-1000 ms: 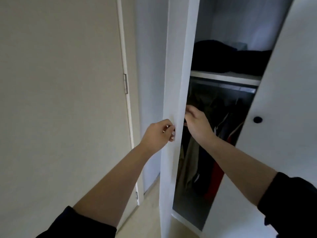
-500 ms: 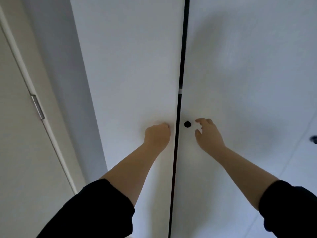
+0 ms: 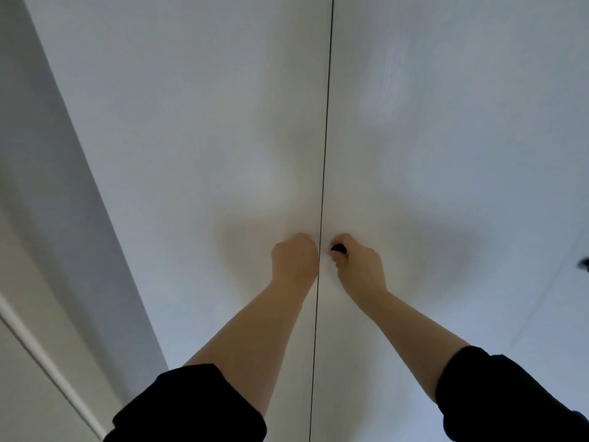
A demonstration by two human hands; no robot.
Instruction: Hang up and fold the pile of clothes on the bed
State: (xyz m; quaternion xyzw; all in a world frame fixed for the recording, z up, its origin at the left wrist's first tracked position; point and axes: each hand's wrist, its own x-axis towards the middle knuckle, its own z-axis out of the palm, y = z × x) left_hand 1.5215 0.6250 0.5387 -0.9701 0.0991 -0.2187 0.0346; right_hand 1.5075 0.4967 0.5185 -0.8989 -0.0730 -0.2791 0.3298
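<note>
Two white wardrobe doors fill the view, the left door (image 3: 207, 122) and the right door (image 3: 462, 122), closed with only a thin dark seam between them. My left hand (image 3: 294, 261) is curled against the left door right beside the seam, and its fingers cover that door's knob. My right hand (image 3: 360, 269) pinches the small black knob (image 3: 338, 249) on the right door. No clothes and no bed are in view.
Another dark knob (image 3: 584, 262) shows at the far right edge on a neighbouring wardrobe door. To the left run the wardrobe's grey side panel (image 3: 63, 202) and the white frame of a room door (image 3: 47, 362).
The wardrobe, open a second ago with hanging clothes visible, is now closed. The gap between the doors has narrowed to a hairline, and my right hand has taken hold of the black knob.
</note>
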